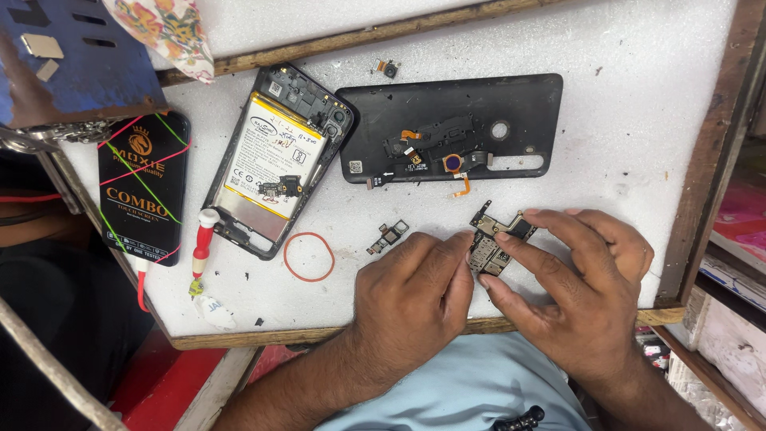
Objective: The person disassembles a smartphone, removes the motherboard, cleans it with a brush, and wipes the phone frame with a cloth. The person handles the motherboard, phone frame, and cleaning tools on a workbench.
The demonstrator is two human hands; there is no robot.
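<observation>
Hands meet over a small circuit board (495, 239) near the front edge of the white table (638, 96). Left hand (415, 299) lies knuckles up, its fingertips pressed against the board's left side. Right hand (582, 279) comes in from the other side, thumb low and forefinger laid across the top, so the board is pinched between the 2 hands. The board sits tilted, its long axis running from lower left to upper right, with the upper right end pointing away from the person toward the black back cover (511, 104).

That back cover lies flat just beyond the hands, inner face up, long axis left to right, with an orange ribbon cable (461, 188) trailing off its near edge. Left of the cover, beyond the left hand, an opened phone (275, 160) rests slanted with its white battery showing. Just left of the left hand sit a small metal part (388, 236) and a red rubber band (309, 256). Farther left lie a red-handled tool (202, 239) and a black box (144, 187).
</observation>
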